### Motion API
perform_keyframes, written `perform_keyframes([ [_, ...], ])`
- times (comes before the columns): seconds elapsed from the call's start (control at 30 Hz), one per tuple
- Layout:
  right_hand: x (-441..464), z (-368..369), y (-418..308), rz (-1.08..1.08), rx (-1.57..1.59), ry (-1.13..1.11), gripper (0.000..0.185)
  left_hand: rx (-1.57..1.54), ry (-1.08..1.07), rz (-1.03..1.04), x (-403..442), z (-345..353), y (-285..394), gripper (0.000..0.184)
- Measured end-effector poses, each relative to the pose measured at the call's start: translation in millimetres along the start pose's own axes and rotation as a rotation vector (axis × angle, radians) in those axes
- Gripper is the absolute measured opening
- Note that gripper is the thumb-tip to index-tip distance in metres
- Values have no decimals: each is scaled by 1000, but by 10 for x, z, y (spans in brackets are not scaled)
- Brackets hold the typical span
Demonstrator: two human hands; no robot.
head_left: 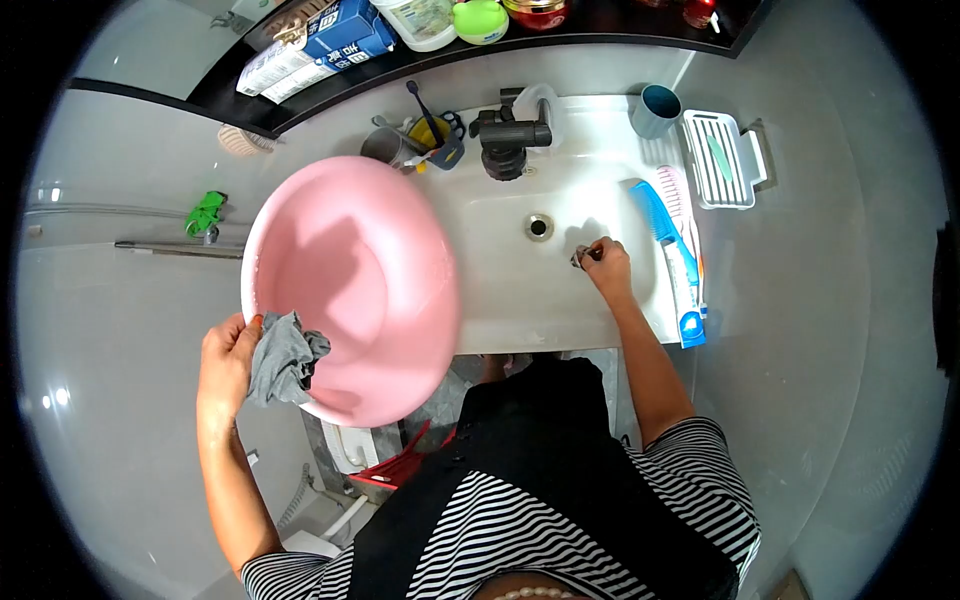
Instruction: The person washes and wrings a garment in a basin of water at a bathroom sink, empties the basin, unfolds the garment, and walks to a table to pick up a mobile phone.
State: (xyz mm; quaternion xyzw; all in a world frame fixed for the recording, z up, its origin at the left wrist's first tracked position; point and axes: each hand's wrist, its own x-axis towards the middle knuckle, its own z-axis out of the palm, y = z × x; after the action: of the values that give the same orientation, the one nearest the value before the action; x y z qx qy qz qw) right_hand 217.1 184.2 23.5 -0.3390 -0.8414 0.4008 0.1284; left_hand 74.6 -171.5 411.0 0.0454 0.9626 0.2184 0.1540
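Note:
My left hand [232, 355] is closed on a crumpled grey cloth [284, 360] at the left rim of a large pink basin [395, 300]. The cloth hangs partly over the basin's edge. The basin is tilted and overlaps the left part of the white sink [490, 290]. Over the sink, right of the drain [539, 228], the fingers of my right hand [608, 268] are pinched on a small dark object [583, 257], too small to identify.
A black faucet [510, 135] stands behind the drain. Combs [655, 210] and a toothpaste tube [688, 300] lie along the sink's right edge, near a cup [656, 112] and a soap rack [715, 160]. A black shelf [640, 28] with toiletries runs above.

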Motion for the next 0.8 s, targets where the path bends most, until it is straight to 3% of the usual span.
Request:
perform_keyframes([
  [0.47,95,108,-40,6,28,-71,28,89,-120,205,-269,109,416,13],
  [0.8,84,42,94,36,-96,-73,28,144,-15,382,-387,244,507,13],
])
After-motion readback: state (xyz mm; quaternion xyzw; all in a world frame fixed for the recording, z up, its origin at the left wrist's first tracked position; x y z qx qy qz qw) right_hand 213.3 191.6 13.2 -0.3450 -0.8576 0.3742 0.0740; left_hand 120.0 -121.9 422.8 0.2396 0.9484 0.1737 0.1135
